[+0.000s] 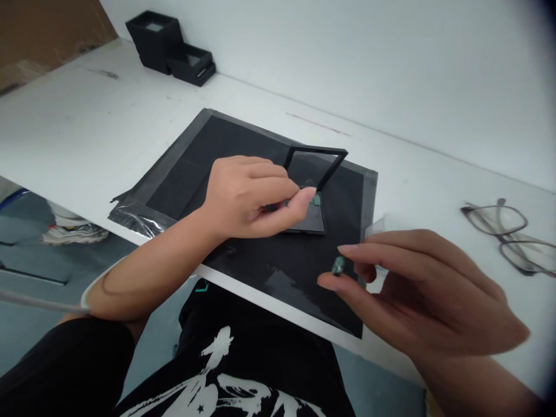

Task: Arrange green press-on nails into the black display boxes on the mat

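Between the thumb and index finger of my right hand [417, 289] is a small dark green stone [339, 266], held above the right part of a black mat [278, 272]. My left hand [256, 200] reaches over a small black case [319, 149] whose clear-windowed lid is raised. The fingers of my left hand are curled, with thumb and index finger close together; what they grip, if anything, is hidden. A green piece [317, 199] lies in the case beside my left thumb tip. My left hand covers much of the case.
Two black boxes [191, 62] stand against the wall at the back left. Eyeglasses [512, 231] lie on the white table [417, 168] at the right. Behind my right hand is a clear plastic container [382, 225], partly hidden. Below the table's front edge is my lap.
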Tool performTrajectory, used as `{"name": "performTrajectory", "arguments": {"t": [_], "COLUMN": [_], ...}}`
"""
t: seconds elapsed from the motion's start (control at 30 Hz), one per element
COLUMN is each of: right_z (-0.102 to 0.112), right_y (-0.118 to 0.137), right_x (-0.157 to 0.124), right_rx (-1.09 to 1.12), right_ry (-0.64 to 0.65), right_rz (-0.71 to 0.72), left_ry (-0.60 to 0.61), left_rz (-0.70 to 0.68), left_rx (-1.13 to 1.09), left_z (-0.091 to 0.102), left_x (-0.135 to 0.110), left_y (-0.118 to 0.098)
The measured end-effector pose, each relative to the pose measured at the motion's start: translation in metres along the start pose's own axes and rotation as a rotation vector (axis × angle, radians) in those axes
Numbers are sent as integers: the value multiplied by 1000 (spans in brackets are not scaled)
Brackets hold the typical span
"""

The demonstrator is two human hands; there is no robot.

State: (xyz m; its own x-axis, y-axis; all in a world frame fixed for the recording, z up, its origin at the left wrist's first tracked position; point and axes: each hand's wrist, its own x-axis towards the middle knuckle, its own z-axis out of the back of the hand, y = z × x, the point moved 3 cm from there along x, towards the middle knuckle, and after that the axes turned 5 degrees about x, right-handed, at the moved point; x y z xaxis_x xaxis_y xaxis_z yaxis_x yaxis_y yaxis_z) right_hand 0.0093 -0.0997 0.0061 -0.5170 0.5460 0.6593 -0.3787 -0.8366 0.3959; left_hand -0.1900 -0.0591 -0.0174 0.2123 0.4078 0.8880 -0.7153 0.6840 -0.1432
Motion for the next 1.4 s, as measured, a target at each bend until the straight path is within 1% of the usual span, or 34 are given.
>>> {"name": "performTrajectory", "arguments": {"t": [0.1,0.2,0.27,0.43,0.5,0.57,0.73,0.87,0.97,1.17,1.4], "right_z": [-4,-14,-25,-50,-55,-57,-54,-48,-48,-54,-56], "right_y": [-5,-21,-34,-60,-66,-71,-73,-68,-66,-65,-65], "right_x": [3,2,2,2,2,1,-2,-10,-16,-17,-16], "right_rx": [-40,-87,-139,-283,-278,-251,-242,-222,-204,-286,-327], "right_ry": [-21,-20,42,287,332,350,371,347,335,361,382], "right_rz": [-56,-192,-298,-532,-602,-638,-632,-621,-599,-518,-498], "left_ry": [12,4,11,86,101,100,92,81,83,139,179], "left_rz": [46,61,69,74,55,40,19,33,22,22,12], "left_rx": [-49,-118,-130,-73,-80,-96,-113,-118,-133,-142,-141], "left_z": [2,5,5,-2,-5,-7,-8,-7,-8,-10,-12], "left_x": [1,1,0,-3,-4,-4,-4,-5,-5,-5,-7], "left_y": [3,4,5,7,7,7,5,5,5,5,7]}}
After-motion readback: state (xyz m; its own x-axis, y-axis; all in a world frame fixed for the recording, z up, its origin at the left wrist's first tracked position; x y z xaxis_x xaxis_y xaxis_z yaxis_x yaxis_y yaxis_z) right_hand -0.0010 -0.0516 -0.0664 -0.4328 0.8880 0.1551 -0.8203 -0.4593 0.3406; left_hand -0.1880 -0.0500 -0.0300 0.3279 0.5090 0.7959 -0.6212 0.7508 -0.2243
